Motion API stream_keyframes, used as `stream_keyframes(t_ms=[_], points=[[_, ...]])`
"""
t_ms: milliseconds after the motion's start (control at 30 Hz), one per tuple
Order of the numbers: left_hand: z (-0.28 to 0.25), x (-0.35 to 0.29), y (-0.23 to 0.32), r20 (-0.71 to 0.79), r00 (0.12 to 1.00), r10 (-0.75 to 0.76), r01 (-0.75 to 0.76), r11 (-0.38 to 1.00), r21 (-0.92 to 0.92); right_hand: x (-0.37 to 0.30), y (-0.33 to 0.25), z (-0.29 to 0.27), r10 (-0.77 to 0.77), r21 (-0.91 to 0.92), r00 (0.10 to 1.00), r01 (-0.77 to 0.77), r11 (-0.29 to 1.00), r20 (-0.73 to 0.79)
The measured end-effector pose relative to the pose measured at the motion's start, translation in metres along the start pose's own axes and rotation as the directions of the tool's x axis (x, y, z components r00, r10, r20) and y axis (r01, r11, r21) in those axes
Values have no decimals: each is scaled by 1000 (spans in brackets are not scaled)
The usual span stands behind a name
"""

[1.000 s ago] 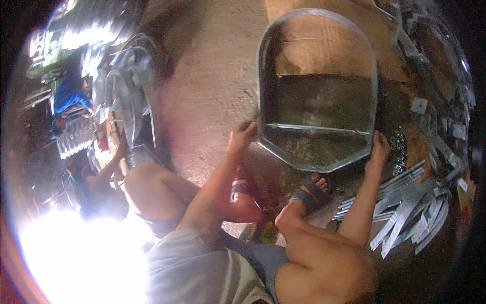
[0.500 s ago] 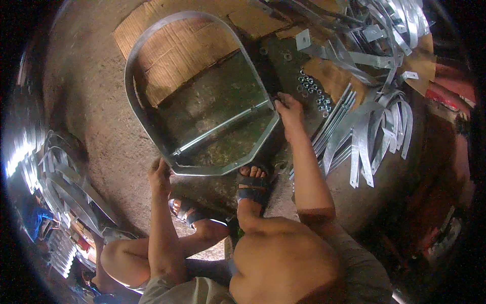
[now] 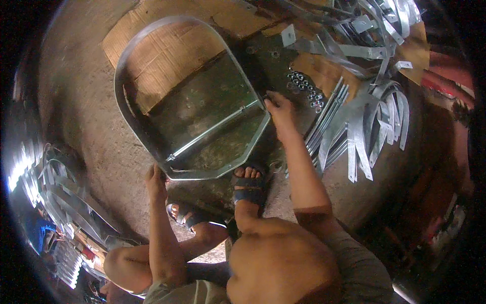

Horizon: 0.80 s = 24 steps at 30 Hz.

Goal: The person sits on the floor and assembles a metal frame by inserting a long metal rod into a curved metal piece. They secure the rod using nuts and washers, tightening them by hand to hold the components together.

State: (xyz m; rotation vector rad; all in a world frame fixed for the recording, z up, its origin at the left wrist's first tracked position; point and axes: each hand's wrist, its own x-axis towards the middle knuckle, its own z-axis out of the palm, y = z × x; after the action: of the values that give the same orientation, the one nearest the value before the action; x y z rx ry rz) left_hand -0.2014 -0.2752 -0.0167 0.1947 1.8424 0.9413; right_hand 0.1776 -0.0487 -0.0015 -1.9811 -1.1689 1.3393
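On the concrete floor point(image 3: 76, 101), at the 12 o'clock position from the seated person, lay a bent galvanised metal frame point(image 3: 152, 147) with a straight crossbar point(image 3: 212, 133), partly over a cardboard sheet point(image 3: 162, 48). The left hand point(image 3: 154, 180) pressed on the frame's near edge at 7 o'clock, fingers together and flat. The right hand point(image 3: 277, 109) sat at the frame's 3 o'clock corner, fingers pinched on a small part too small to identify. Loose nuts point(image 3: 306, 88) lay just beside it, metal strips point(image 3: 364, 121) beyond. Probable hazards: sheet edges could cut bare fingers; the frame could shift onto the sandalled foot point(image 3: 249, 185); a dropped fastener could roll away.
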Motion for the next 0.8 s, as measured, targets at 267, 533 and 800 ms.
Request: stream_keyframes(t_ms=[267, 533, 800], points=[[-20, 3, 7, 5, 1000, -18, 18, 998, 64, -16, 0, 7, 96, 214, 995, -90, 973, -19], [24, -16, 14, -316, 728, 609, -316, 706, 634, 34, 44, -33, -249, -375, 779, 19, 927, -576], [78, -43, 53, -217, 751, 624, -390, 684, 616, 29, 19, -32, -255, -426, 811, 8, 905, -526]])
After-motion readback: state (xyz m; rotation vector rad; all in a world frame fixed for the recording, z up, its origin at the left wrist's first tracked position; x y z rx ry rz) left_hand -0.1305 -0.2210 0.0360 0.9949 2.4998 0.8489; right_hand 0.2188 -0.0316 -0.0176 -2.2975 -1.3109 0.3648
